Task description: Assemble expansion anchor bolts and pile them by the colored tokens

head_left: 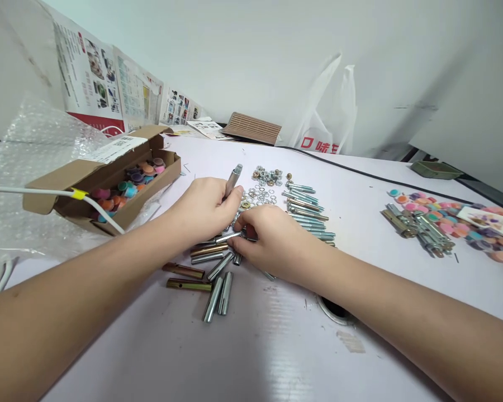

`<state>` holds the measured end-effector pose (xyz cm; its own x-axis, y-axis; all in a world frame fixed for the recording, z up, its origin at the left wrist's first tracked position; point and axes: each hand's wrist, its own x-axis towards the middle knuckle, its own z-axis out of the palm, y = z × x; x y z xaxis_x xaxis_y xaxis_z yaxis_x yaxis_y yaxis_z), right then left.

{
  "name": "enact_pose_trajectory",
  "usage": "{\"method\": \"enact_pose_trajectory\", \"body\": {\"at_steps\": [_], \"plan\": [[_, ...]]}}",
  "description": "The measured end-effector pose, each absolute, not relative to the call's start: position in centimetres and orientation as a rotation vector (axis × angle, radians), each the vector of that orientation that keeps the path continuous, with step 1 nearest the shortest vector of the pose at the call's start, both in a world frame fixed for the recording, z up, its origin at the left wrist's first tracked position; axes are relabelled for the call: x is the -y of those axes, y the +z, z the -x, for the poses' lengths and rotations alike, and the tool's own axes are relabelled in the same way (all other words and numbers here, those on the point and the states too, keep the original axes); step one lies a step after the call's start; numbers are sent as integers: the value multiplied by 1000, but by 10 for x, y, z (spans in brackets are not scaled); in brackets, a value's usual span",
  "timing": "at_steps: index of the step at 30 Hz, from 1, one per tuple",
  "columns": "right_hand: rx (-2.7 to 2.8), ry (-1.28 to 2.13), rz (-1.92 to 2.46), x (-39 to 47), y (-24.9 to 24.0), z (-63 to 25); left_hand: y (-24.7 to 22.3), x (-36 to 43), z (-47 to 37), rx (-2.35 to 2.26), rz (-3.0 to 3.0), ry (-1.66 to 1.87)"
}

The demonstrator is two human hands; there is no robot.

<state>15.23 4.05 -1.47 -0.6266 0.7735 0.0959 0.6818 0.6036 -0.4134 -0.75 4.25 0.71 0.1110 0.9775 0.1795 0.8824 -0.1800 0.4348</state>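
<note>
My left hand [207, 204] is closed around a silver metal sleeve [233, 178], whose upper end sticks up above the thumb. Close beside it, my right hand [272, 234] has thumb and forefinger bent together over the small parts; what is between the fingertips I cannot make out. Under and in front of both hands lie loose silver and brass-coloured sleeves [212, 298]. Flat washers [260, 196] are spread just beyond the fingers, with a cluster of nuts [270, 176] behind them. Long bolts [305, 204] lie in a row beyond my right hand.
At left, an open cardboard box [167, 170] of coloured caps stands by bubble wrap [37, 167] and a white cable [37, 191]. On the right lie assembled anchor bolts [433, 234] and coloured caps [448, 223]. A black cable [352, 167] crosses behind; a round hole [335, 310] is near my right forearm.
</note>
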Motion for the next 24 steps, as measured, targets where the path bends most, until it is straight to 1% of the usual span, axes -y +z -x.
{"method": "enact_pose_trajectory", "body": {"at_steps": [5,11,19,24], "plan": [[2525,488,1160,-37,-11,-154,7,-41,6,-1744,-1985,710],[2599,595,1198,-35,-7,-152,10,-39,3,-1612,-1774,841],[2551,718,1291,-37,-8,-148,11,-34,2,-1568,-1558,827],[2434,928,1260,-40,-4,-152,12,-36,5,-1613,-1685,706]]}}
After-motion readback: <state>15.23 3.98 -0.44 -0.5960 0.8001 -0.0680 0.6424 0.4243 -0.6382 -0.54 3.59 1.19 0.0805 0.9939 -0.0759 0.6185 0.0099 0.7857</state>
